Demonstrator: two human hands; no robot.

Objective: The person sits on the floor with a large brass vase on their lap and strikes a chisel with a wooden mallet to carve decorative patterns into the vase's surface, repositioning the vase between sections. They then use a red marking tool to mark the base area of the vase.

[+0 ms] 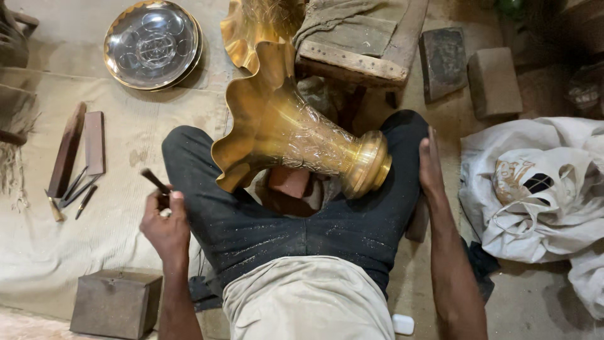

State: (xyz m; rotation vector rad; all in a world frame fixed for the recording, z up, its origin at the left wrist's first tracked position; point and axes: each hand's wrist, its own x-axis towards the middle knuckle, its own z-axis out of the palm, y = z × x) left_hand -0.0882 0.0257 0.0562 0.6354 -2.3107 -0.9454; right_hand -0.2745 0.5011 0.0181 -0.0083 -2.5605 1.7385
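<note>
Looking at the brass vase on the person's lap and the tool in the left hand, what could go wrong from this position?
1. Neither hand holds the brass vase; it lies tilted across the legs and could roll off.
2. The left hand grips a thin dark tool near the thigh; a slip might jab the leg.
3. Loose small tools on the cloth could be knelt on.

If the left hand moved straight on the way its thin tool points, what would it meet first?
The left hand holds a thin tool pointing up-left; that line probably first reaches the flat wooden pieces on the cloth, though depth is unclear.
</note>
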